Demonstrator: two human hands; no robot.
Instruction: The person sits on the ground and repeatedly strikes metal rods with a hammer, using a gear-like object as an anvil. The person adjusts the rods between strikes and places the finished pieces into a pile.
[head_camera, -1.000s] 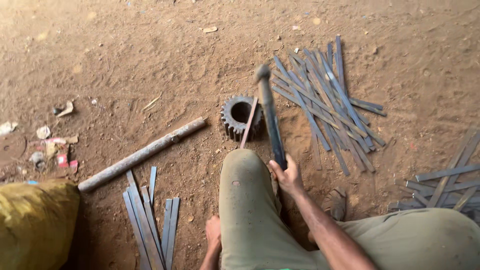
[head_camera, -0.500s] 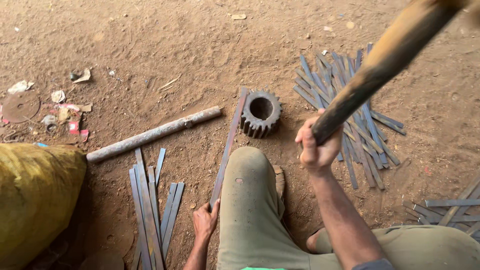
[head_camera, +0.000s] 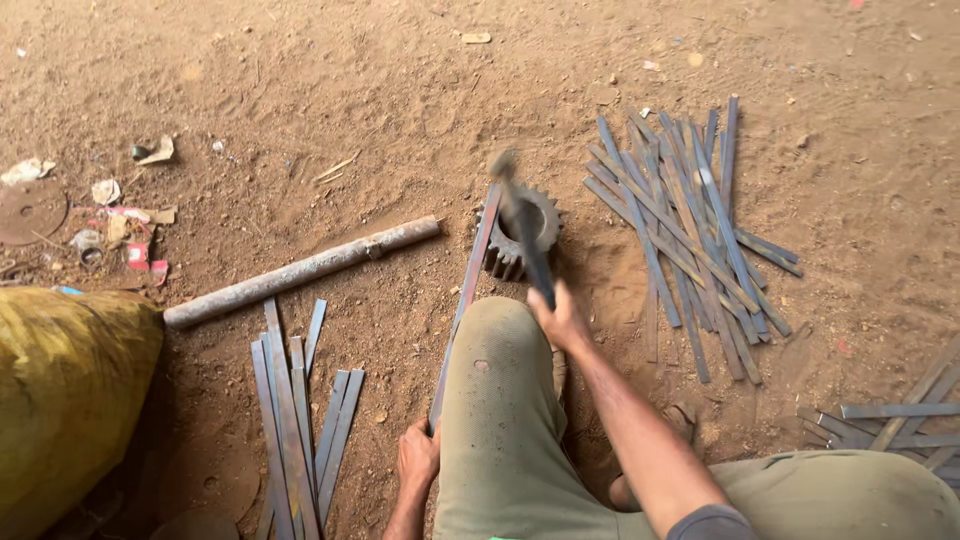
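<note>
My right hand (head_camera: 560, 318) grips the handle of a hammer (head_camera: 522, 230), whose blurred head is down over a toothed metal gear (head_camera: 520, 235) lying on the dirt. A long flat metal strip (head_camera: 462, 300) rests with its far end against the gear's left side. My left hand (head_camera: 417, 457) holds the near end of that strip beside my bent knee (head_camera: 500, 350) in olive trousers.
A heap of flat metal strips (head_camera: 690, 230) lies right of the gear. Several more strips (head_camera: 295, 410) lie at lower left, others (head_camera: 900, 420) at the right edge. A metal pipe (head_camera: 300, 270) lies on the dirt. A yellow sack (head_camera: 70, 390) sits left, scraps (head_camera: 120, 225) beyond.
The hammer was raised high at upper right half a second ago; it has now swung down onto the strip at the gear. My left hand keeps holding the strip.
</note>
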